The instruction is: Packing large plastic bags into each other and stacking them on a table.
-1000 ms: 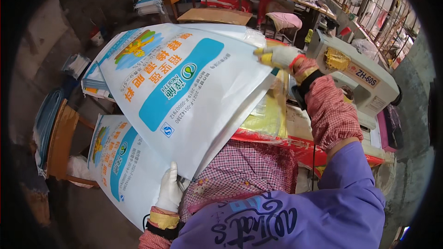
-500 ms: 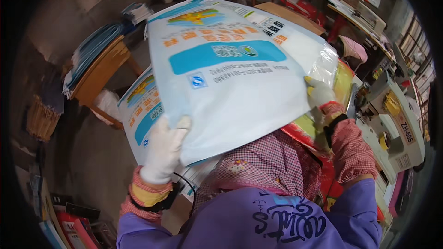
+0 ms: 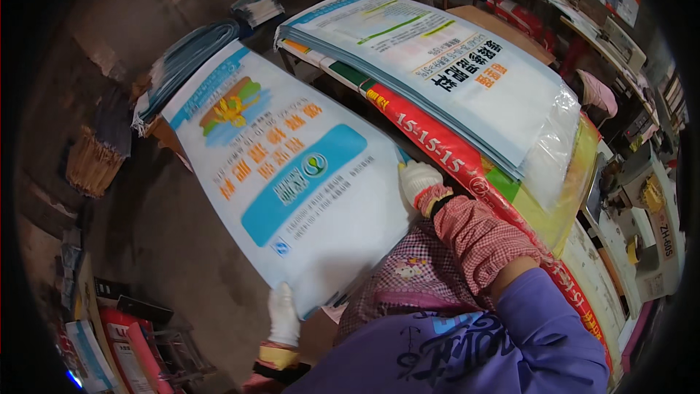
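A large white printed sack (image 3: 343, 241) with a teal band, orange lettering and a yellow-green picture is stretched out in front of me, slanting toward the far left. My left hand (image 3: 283, 314), in a white glove, grips its near corner. At the sack's right edge my right hand (image 3: 421, 181), also gloved, is closed on the border. The far end reaches a pile of bluish-white sacks (image 3: 186, 62) at the left. To the right lies a thick stack of similar sacks (image 3: 510, 113), which neither hand touches.
Under the right-hand stack is a red sack (image 3: 430, 138) with a yellow-green part. A sewing machine (image 3: 649, 226) stands at the far right. Bundled sacks (image 3: 95, 164) lean at the left, and assorted boards and a red item (image 3: 120, 335) fill the lower left corner.
Both hands have carried the printed sack left and down, off the right-hand stack. My right arm has swung inward across my front. The stack and the red sack are now uncovered.
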Available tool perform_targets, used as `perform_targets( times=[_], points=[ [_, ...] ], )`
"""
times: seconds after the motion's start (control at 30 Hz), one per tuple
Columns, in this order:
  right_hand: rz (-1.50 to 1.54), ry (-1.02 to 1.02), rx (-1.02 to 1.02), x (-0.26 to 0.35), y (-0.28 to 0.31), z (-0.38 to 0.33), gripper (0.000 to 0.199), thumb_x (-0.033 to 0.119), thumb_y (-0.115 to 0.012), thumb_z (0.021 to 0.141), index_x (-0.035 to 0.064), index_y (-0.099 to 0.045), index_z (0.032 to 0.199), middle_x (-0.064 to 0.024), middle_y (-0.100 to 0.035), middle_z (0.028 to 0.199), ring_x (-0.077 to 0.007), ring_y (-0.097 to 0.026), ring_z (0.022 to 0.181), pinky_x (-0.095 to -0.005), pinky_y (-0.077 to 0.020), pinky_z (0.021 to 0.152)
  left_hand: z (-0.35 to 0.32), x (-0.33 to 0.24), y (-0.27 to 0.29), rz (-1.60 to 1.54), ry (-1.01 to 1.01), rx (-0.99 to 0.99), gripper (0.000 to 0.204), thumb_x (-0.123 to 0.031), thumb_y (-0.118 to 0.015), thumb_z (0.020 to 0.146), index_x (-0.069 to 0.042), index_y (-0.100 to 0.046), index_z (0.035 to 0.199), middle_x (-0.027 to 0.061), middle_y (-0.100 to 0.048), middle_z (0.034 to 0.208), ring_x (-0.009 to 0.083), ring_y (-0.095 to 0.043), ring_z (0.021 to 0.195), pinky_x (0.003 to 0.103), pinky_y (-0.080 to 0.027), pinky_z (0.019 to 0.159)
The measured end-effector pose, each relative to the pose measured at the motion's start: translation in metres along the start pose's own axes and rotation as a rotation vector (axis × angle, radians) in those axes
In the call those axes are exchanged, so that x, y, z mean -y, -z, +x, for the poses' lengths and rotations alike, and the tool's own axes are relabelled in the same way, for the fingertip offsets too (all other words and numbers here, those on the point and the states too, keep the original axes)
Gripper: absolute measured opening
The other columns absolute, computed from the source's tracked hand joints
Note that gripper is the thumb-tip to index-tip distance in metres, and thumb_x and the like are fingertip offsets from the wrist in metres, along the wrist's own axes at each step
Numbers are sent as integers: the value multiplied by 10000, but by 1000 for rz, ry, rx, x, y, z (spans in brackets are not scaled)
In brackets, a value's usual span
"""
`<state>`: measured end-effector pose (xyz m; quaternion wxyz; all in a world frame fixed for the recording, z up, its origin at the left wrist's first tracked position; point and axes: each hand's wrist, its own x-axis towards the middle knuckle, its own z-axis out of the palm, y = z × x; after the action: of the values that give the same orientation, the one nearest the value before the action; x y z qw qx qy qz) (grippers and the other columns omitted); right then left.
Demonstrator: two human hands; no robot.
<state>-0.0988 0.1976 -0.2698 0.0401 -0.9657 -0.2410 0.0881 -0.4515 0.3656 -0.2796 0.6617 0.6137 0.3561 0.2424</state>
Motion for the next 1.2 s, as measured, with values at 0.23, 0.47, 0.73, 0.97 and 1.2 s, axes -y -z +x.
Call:
perform_targets(
  times=[0.23, 0.47, 0.73, 0.97, 1.2],
  points=[
    [-328, -72, -135, -33, -61, -5, 253, 200, -456, 846, 36, -591, 985, -153, -618, 890, -274, -625, 812, -430, -497, 692, 24, 11, -29, 1081, -11, 333, 359, -318, -364, 923, -8, -543, 937, 232, -604, 855, 334, -603, 780, 433, -464, 647],
    [-351, -60, -708, -81, -168, 34, 223, 216, -436, 858, 65, -581, 933, -131, -608, 812, -266, -595, 621, -381, -497, 659, 61, -14, -61, 1965, -82, 612, 394, -454, -452, 837, -110, -644, 852, 136, -649, 807, 327, -628, 758, 448, -477, 618],
    [-1363, -366, -917, -80, -51, -56, 162, 162, -464, 810, 52, -553, 733, -34, -448, 492, -163, -461, 397, -350, -395, 355, 100, -125, -178, 1738, -243, 1262, 327, -392, -616, 773, -78, -633, 865, 128, -628, 766, 277, -604, 665, 367, -456, 597],
    [-474, -255, -731, -59, -69, -87, 199, 147, -488, 739, 24, -622, 820, -102, -460, 484, -219, -485, 416, -422, -392, 369, 19, -189, -425, 1136, -756, 1555, 245, -241, -609, 779, -19, -598, 880, 164, -590, 773, 293, -570, 727, 340, -442, 676],
    [360, 187, -97, -89, 27, -144, 309, 182, -542, 712, 17, -637, 955, -188, -604, 789, -320, -603, 773, -437, -489, 626, 13, -126, -557, 886, -1567, 1155, 271, -221, -608, 752, -28, -587, 941, 181, -584, 858, 339, -562, 843, 391, -446, 754]
  ],
)
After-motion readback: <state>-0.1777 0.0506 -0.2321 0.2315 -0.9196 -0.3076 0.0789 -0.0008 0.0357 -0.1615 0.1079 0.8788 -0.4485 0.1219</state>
